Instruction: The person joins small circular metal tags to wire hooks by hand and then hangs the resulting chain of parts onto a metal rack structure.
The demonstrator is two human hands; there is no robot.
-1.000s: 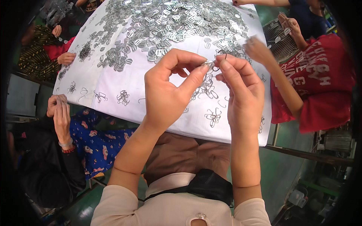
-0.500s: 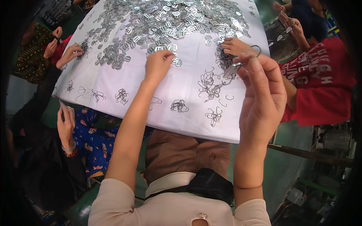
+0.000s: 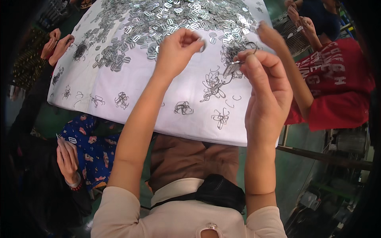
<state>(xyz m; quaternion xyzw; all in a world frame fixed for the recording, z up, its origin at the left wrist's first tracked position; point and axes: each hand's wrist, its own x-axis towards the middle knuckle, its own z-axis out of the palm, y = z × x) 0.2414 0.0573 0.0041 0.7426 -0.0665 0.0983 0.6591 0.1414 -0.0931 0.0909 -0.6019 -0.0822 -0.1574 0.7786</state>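
My left hand (image 3: 178,51) is raised over the table, thumb and fingers pinching a small flat metal piece (image 3: 203,46). It looks like one of the slotted oval plates, though it is blurred. In my right hand (image 3: 268,81), thumb and forefinger grip a bent wire hook (image 3: 251,47). Several slotted metal plates (image 3: 232,69) hang together on this hook, left of the fingertips. Below them on the white cloth lies a loose cluster of wire hooks (image 3: 213,85). A large heap of silver slotted plates (image 3: 186,16) covers the far part of the table.
Small bunches of wire hooks (image 3: 183,108) lie along the near edge of the white-covered table (image 3: 158,89). A dark pile of hooks (image 3: 80,50) is at the left. A person in a red shirt (image 3: 337,83) reaches in from the right; other people's hands (image 3: 61,47) work at the left.
My left hand has risen off the plates and moved right and farther away, now with a metal piece. My right hand shifted slightly left. The red-shirted person's hand left the dark hook pile.
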